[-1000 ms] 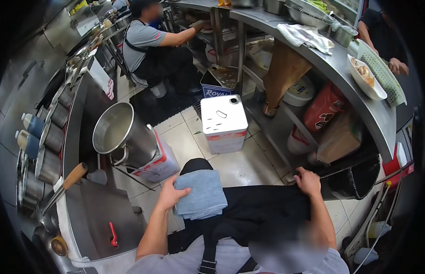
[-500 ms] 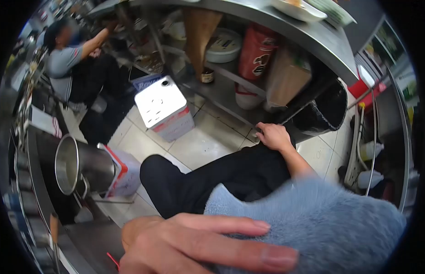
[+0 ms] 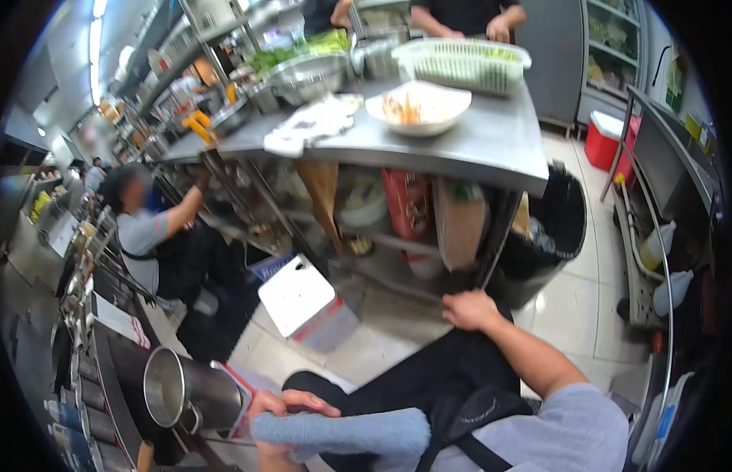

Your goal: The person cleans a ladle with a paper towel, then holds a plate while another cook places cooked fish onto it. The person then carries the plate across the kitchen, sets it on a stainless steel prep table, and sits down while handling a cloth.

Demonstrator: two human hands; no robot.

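Observation:
My left hand [image 3: 278, 405] is closed around a folded blue-grey towel [image 3: 350, 433], held low in front of my lap. My right hand [image 3: 470, 309] rests over my knee on the black trousers [image 3: 437, 362], holding nothing, its fingers bent loosely over the cloth. A square white tin [image 3: 297, 295] with a hole in its top stands on the floor beyond my knees. Left of the towel is a deep steel pot [image 3: 165, 385], beside a red and white tin [image 3: 239, 397] that my left hand partly covers.
Ahead is a steel table [image 3: 500, 141] bearing a bowl [image 3: 421, 110], a white cloth [image 3: 315, 123] and a green basket [image 3: 460, 63]. A black bin [image 3: 539, 236] stands at its right end. A co-worker [image 3: 154, 236] sits at left; another person's hands [image 3: 503, 23] are behind the table.
My view has tilted up, bringing the tabletop into sight. The towel and my left hand have moved down and away from the camera. My right hand stays at my knee.

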